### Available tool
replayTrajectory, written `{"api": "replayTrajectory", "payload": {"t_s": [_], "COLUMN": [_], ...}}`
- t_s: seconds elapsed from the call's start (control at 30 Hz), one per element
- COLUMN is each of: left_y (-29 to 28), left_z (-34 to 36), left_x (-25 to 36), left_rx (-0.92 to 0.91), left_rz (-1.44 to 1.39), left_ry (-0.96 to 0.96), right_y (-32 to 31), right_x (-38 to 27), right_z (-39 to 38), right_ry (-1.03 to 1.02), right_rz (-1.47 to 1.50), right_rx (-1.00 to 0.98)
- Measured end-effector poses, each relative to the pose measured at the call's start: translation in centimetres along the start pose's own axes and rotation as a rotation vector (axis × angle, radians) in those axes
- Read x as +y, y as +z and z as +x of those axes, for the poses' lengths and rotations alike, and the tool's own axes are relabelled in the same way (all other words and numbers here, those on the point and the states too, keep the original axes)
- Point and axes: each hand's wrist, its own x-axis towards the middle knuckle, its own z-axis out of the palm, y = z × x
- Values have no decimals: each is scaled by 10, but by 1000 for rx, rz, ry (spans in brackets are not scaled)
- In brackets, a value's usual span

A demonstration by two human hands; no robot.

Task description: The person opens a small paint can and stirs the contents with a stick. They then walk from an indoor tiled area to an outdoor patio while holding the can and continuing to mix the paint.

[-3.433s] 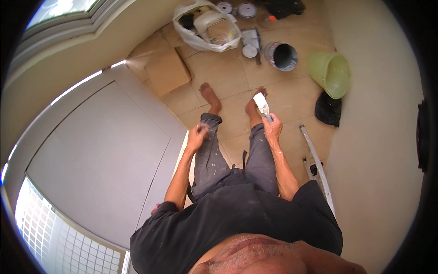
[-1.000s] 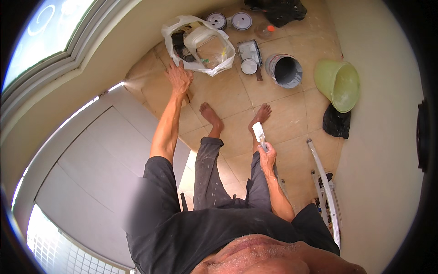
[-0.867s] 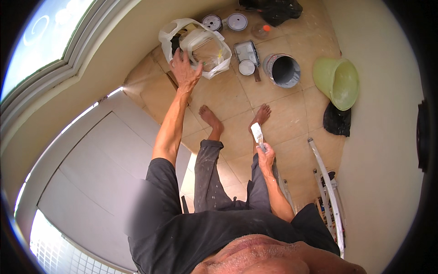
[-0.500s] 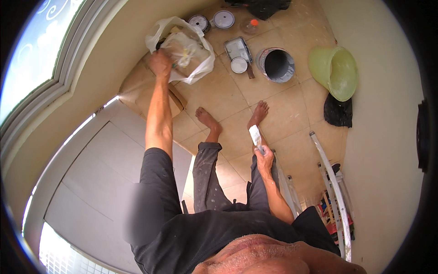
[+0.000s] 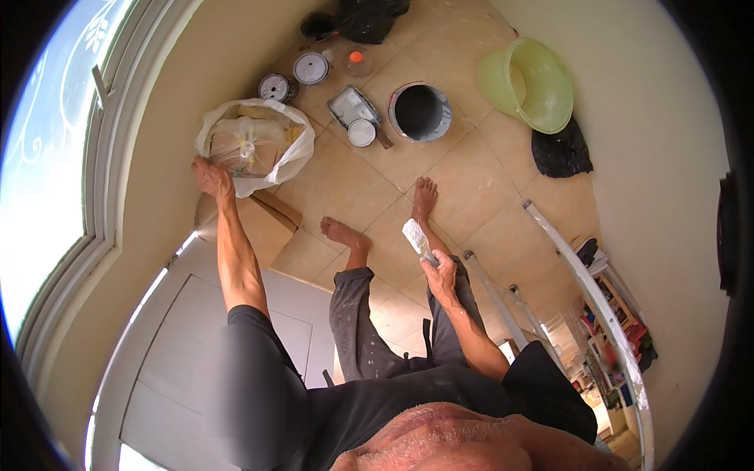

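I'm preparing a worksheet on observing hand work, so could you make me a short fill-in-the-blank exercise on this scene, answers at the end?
1. The right hand holds a ____ with white bristles.
2. The left hand is at the edge of a white plastic ____.
3. The bucket nearest the right-hand wall is pale ____ in colour.
4. Without shoes or socks, both feet are ____.

Missing words: paintbrush; bag; green; bare.

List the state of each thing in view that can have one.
White bag: open, filled
Paintbrush: held, bristles white
Left hand: at white bag's rim, grip unclear
Right hand: closed around paintbrush handle
Grey bucket: open
Green bucket: open
Bottle: orange cap on
Trousers: spotted with pale marks
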Motion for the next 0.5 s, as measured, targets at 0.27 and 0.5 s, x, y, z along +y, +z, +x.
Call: {"api": "replayTrajectory", "payload": {"t_s": [0.27, 0.5], "left_y": [44, -6], "left_z": [9, -27], "left_x": [-37, 22], "left_rx": [-523, -385], "left_rz": [230, 103], "left_ry": [78, -218], "right_y": [-22, -43], "right_x": [-12, -44], "right_z": [5, 50], "right_ry": [38, -94], "right_rz": [43, 81], "right_rx": [23, 40]}}
